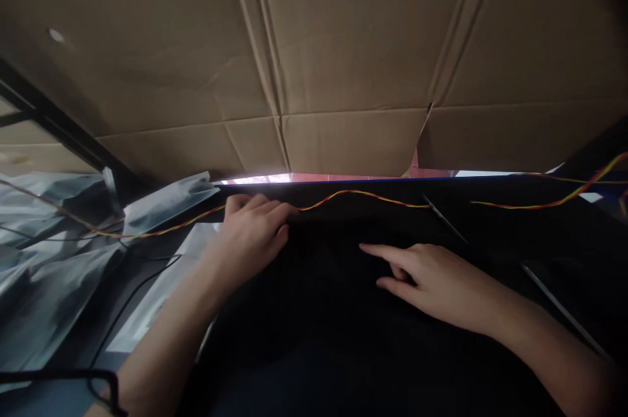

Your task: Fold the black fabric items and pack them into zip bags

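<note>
A twisted red-and-yellow wire [353,192] runs from left to right along the far edge of a dark surface. My left hand [255,227] is closed over this wire, with bent fingers; the wire enters on one side and comes out at the fingertips. To the right, my right hand [424,273] hovers over the dark area, its index finger stretched out and its thumb apart. Nothing is in it. What lies between the two hands is too dark to make out.
Cardboard [343,37] rises behind the far edge. Several translucent plastic bags [44,306] lie at the left, with a wrapped packet [169,204] near the left hand. A thin black cable [122,306] crosses there. Thin grey strips [564,309] show at the right.
</note>
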`<state>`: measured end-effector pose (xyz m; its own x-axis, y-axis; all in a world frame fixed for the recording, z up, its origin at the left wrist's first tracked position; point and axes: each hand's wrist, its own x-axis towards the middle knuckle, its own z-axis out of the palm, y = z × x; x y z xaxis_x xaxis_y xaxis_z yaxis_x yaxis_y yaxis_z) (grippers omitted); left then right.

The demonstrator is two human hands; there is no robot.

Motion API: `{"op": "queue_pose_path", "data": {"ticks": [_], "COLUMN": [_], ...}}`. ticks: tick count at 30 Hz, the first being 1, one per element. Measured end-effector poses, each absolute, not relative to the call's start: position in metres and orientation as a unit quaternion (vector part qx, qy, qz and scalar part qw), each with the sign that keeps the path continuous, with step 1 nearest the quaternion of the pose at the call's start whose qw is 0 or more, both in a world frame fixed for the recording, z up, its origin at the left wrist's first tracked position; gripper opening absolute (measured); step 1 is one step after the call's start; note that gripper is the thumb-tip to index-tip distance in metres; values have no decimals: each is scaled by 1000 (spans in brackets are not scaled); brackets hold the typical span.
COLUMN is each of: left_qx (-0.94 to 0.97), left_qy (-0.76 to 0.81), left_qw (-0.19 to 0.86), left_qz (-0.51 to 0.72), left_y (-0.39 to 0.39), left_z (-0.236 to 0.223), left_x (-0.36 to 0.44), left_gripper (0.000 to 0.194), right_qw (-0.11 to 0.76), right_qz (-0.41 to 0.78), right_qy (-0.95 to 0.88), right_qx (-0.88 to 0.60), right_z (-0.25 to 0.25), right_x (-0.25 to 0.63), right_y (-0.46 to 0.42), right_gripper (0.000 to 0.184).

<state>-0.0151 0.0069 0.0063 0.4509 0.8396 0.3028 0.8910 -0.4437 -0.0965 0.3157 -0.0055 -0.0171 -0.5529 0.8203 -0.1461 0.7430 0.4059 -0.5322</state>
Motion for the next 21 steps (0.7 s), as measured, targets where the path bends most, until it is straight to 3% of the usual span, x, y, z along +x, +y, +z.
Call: {"op": "queue_pose_path", "data": {"ticks": [4,6,9,11,16,18,21], "left_qx": [-800,-855,-911,-895,-836,-839,-876], "left_qy": [-526,-469,-382,-381,-444,-426,-408], "left_qw": [221,122,-133,-231,-318,-333,-256], "left_qz": [-187,-184,-83,-17,55,65,2], "left_y": [7,4,-2,-8,-17,-18,-15], "left_z": [8,10,11,12,16,17,11], "left_x": [-8,-3,4,8,15,17,18], "left_gripper": [25,24,9,20,61,54,30], "right_qw": [60,54,24,6,-56,-55,71], "right_qz": [310,338,375,381,420,456,386], "right_qy": [-861,-859,-851,-846,-821,-809,-845], "right_qx": [-398,-380,-367,-373,-383,-367,-363], "right_z": [-10,-6,-3,-2,6,8,2], "right_x": [310,307,305,305,312,312,308], "right_y": [-12,-16,-20,-20,-19,-17,-15], "right_gripper": [50,39,27,30,32,19,19]}}
